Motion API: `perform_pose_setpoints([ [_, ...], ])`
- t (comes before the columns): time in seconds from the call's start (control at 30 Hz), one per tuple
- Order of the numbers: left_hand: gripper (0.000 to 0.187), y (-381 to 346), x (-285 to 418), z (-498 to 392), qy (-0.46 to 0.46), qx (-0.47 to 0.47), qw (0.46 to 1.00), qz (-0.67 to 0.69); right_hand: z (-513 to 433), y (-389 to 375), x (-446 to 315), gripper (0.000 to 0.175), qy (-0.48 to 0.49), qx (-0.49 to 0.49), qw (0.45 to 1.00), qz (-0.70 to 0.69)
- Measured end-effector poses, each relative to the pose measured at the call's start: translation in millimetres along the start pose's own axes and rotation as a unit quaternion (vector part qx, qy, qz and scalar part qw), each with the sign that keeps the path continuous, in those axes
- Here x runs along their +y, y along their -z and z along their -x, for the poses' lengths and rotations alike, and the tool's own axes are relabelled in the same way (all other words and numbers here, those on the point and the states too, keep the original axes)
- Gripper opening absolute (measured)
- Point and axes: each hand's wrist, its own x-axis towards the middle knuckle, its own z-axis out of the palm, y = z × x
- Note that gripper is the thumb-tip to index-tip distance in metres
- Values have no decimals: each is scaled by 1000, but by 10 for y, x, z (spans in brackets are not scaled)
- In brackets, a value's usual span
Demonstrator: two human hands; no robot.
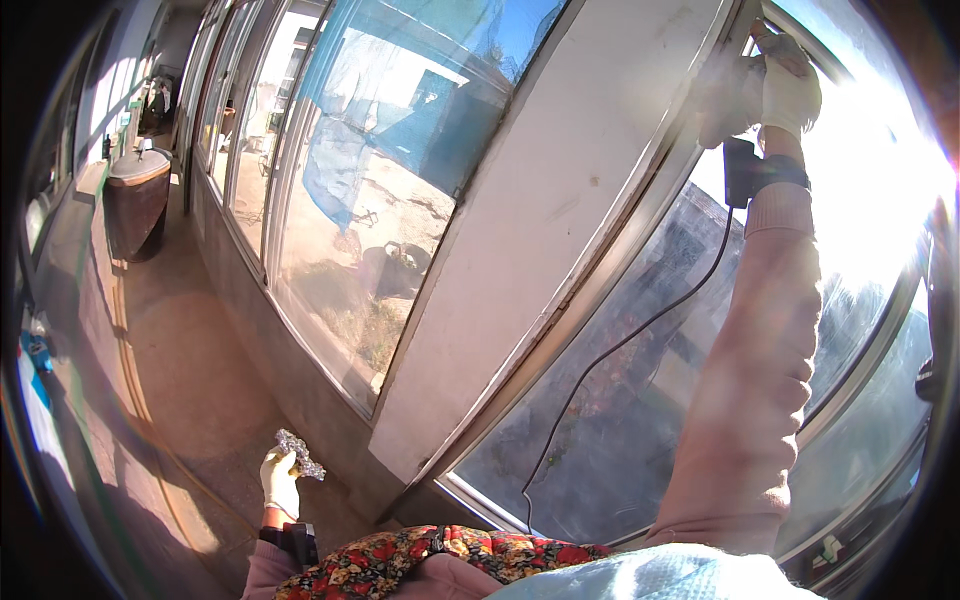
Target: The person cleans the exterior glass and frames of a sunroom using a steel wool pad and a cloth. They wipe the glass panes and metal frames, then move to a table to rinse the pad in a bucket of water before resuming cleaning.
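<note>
My left hand (280, 484), in a pale glove, grips a steel wool scourer (300, 454) low down at the left, above the floor. High at the upper right my right hand (791, 90), also gloved, reaches up to the top corner of a window pane (600, 420), against the light metal frame (559, 322). Its fingers look grey-brown and blurred; whether a rag lies under them cannot be made out. A dim reflection of the hand shows beside it. A black device (740, 172) is strapped to the right wrist, its black cable (600, 356) hanging across the pane.
A wide white pillar (540, 202) stands between this pane and another window (375, 247) facing a sunlit yard. Down the corridor (199, 367) sits a large dark brown vat (136, 202) with a lid. Strong sun glare washes out the upper right.
</note>
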Motion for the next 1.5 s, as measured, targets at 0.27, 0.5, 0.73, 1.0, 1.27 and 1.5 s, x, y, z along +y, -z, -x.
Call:
perform_pose_setpoints([
  [0.27,8,-242,-19,-281,-49,30,998,17,-608,-403,-194,30,-34,-95,994,33],
  [0.5,12,-100,-181,-546,-42,24,998,29,-273,-681,472,39,160,-194,966,-60],
  [0.73,12,-168,-52,-712,-35,15,999,8,282,-270,384,25,60,-132,975,-169],
  [1.0,8,-213,-32,-663,-41,-15,999,-7,-439,-796,652,33,-10,-168,979,-114],
  [1.27,12,18,-118,-553,0,23,1000,-9,550,-626,449,25,89,-166,975,-117],
  [1.5,13,431,-93,-273,5,21,1000,2,2445,-17,234,24,99,-169,980,24],
])
